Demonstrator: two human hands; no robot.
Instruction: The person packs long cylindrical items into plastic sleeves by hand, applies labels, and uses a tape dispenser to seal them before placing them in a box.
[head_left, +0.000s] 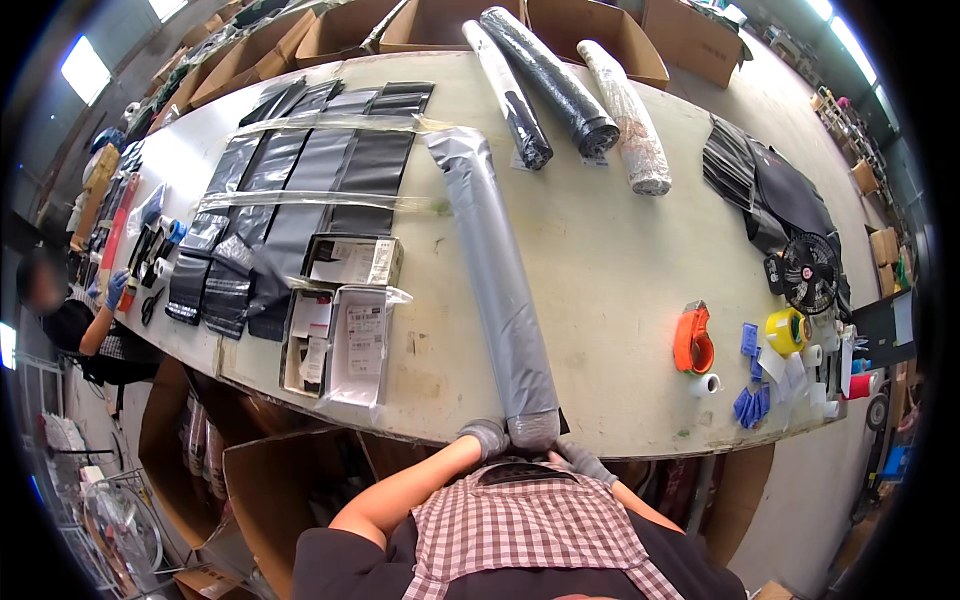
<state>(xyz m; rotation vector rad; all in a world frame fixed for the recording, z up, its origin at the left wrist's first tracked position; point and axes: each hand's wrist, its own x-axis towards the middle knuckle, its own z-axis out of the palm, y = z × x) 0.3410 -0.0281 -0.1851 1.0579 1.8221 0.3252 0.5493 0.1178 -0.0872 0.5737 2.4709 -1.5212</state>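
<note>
A long roll wrapped in a grey plastic bag [497, 270] lies lengthwise on the table, its near end at the front edge by my body. At the left side of that end is my left hand [487, 437], in a grey glove, closed against the wrapping. My right hand [583, 462], gloved too, closes on the other side, where a dark flap of the bag sticks out. The undersides of both hands and some fingers are hidden behind the roll end and my checked apron.
Flat grey bags [310, 170] lie left under clear strips, near small open boxes [360, 335]. Three wrapped rolls [550, 80] lie at the back. At right are an orange tape dispenser [692, 338], yellow tape [786, 330], a small fan [810, 272] and black bags [780, 190]. Another person [85, 320] works far left.
</note>
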